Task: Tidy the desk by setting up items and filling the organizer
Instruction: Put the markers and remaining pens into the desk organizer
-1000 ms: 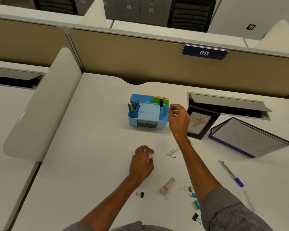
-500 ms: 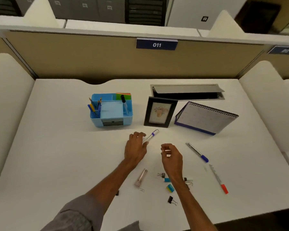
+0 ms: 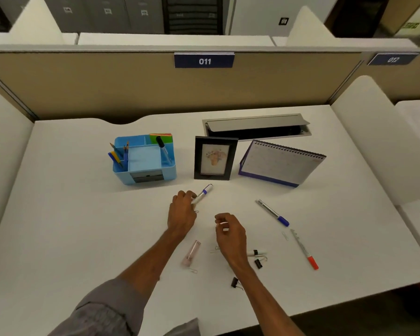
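Observation:
A blue organizer (image 3: 144,163) stands at the back left of the white desk (image 3: 83,226), holding pencils, a black marker and coloured sticky notes. My left hand (image 3: 182,212) grips the rear end of a white marker with a purple band (image 3: 204,192), in front of the organizer. My right hand (image 3: 229,234) hovers just right of it, fingers loosely curled, nothing visible in them. A blue-capped pen (image 3: 272,212) and a red-capped pen (image 3: 303,249) lie to the right.
A black photo frame (image 3: 215,157) and a desk calendar (image 3: 280,163) stand behind the hands, with an open cable hatch (image 3: 257,127) further back. A pink clip-like item (image 3: 191,253), binder clips (image 3: 258,263), paper clips (image 3: 192,270) and a small white stick (image 3: 256,252) lie near the front edge.
My right hand drew back from the organizer to the desk's middle. My left hand reached forward and closed on the white marker. The view swung right.

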Demonstrator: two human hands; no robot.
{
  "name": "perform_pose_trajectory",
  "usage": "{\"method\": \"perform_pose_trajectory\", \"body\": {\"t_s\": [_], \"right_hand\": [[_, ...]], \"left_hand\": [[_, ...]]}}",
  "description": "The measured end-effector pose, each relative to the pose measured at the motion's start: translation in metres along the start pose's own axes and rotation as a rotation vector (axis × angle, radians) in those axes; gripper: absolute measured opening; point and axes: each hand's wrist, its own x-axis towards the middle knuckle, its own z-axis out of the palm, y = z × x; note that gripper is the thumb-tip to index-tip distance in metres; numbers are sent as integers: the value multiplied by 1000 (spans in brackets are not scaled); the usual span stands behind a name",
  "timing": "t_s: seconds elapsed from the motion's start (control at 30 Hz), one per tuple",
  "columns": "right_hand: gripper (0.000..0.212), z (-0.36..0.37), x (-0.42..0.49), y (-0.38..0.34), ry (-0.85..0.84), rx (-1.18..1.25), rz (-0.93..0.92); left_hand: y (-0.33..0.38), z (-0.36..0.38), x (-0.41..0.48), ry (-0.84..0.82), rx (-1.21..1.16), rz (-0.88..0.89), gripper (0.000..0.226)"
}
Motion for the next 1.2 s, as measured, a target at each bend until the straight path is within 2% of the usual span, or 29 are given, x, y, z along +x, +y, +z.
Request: {"method": "perform_pose_trajectory", "body": {"t_s": [0.1,0.3,0.4,0.53,0.7,0.83,0.97,1.1,1.2], "right_hand": [[28,3,9,-13,-8,59,39],[46,8,29,-56,-38,186,29],[41,11,38,-75,4,186,-1],[43,24,47,-95,69,189,3],[33,37,56,-112,-32,166,-85],[25,45,66,-137,-58,89,-236],[22,44,95,-172,58,82,-336],[20,54,128,-205,168,109,-409],[18,72,147,-216,170,101,-422]], "left_hand": [[-1,-1,-12,40,-83,-19,40],[-11,8,-51,122,-272,56,27],[-16,6,-62,160,-332,40,27],[-24,-6,-65,184,-387,-28,30],[-31,-21,-58,239,-416,-18,31],[-40,-31,-51,291,-465,-10,38],[-50,-39,-47,267,-449,-44,50],[-70,-36,-48,191,-373,-27,45],[-81,-30,-50,133,-338,-17,41]]}}
